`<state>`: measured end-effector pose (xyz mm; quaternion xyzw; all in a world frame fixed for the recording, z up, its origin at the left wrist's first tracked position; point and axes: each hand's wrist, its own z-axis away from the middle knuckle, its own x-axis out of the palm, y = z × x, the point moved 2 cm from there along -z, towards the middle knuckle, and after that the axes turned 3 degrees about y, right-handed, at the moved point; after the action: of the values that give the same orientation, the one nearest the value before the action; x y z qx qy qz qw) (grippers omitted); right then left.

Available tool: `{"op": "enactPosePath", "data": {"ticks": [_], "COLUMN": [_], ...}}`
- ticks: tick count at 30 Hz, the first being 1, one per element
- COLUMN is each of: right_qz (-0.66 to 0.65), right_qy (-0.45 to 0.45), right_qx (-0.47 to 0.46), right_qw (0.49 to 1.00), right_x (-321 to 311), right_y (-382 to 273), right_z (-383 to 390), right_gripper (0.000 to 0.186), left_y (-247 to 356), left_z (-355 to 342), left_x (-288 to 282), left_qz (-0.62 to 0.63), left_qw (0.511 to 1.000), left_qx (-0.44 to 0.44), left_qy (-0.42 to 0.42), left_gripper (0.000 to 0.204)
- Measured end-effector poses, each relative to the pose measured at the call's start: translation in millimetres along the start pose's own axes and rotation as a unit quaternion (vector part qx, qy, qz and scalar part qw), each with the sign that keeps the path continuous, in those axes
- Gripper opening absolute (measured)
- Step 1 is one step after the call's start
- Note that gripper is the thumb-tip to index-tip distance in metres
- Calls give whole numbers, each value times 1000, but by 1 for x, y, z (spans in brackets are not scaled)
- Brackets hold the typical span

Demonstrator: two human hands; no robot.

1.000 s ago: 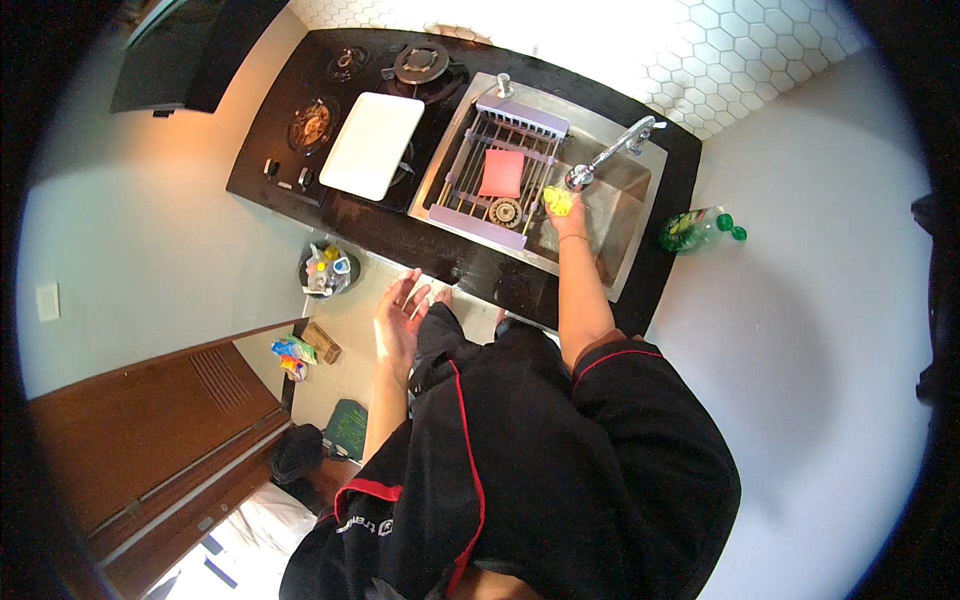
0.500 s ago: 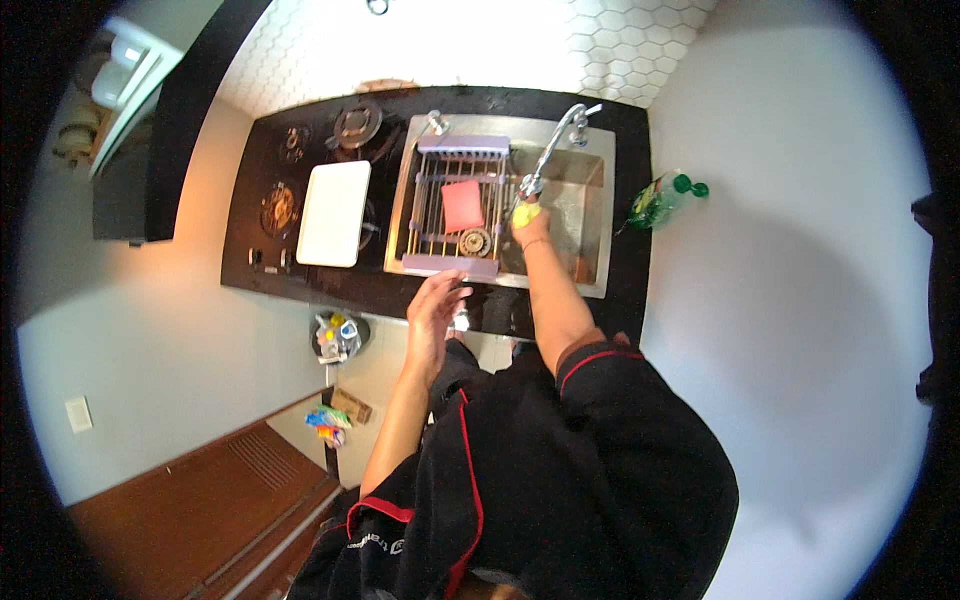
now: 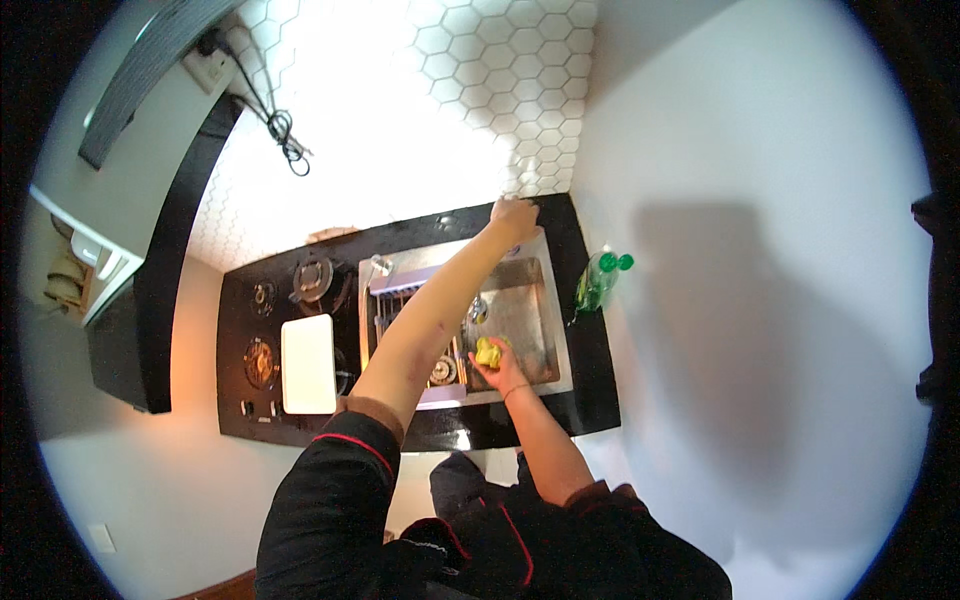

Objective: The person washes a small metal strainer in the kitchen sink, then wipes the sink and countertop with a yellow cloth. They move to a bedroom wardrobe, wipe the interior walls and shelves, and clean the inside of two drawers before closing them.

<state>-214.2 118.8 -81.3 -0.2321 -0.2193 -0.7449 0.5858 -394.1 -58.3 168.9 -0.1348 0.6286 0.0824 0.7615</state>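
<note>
My left arm stretches across the sink to the back counter edge, where my left hand [image 3: 514, 216] is closed over the faucet's handle; the handle itself is hidden under it. Below the faucet spout [image 3: 478, 310], in the right part of the steel sink [image 3: 545, 310], my right hand [image 3: 500, 372] holds a crumpled yellow sponge [image 3: 488, 352]. Its palm is turned up, with the fingers curled around the sponge. A lilac-ended dish rack [image 3: 405, 278] sits over the left part of the sink, partly covered by my left forearm. A round sink strainer [image 3: 443, 371] lies in the rack.
A white tray [image 3: 308, 365] lies over the stove at left, near the burners [image 3: 261, 362]. On the right counter end stands a green bottle [image 3: 597, 284] close to the wall. A black cord [image 3: 283, 128] hangs on the tiled wall.
My left hand has gone from the sink's front edge to the faucet at the back. My right hand has drawn nearer with the sponge and turned palm up. The view has tilted upward.
</note>
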Motion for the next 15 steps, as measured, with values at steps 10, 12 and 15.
{"op": "enactPosePath", "data": {"ticks": [10,12,15], "right_qz": [-29,38,82], "right_qy": [-46,-6,-18], "right_qx": [6,-9,-15], "right_qw": [999,999,996], "right_x": [23,21,21], "right_y": [-16,-21,-26], "right_z": [32,30,27], "right_gripper": [30,30,28], "left_y": [-29,-28,-20], "left_z": [-29,-23,-19], "left_x": [21,20,24], "left_qz": [-67,-24,-19], "left_qw": [994,998,1000], "left_qx": [-69,-48,-2], "left_qy": [-46,-45,16], "left_gripper": [47,42,37]}}
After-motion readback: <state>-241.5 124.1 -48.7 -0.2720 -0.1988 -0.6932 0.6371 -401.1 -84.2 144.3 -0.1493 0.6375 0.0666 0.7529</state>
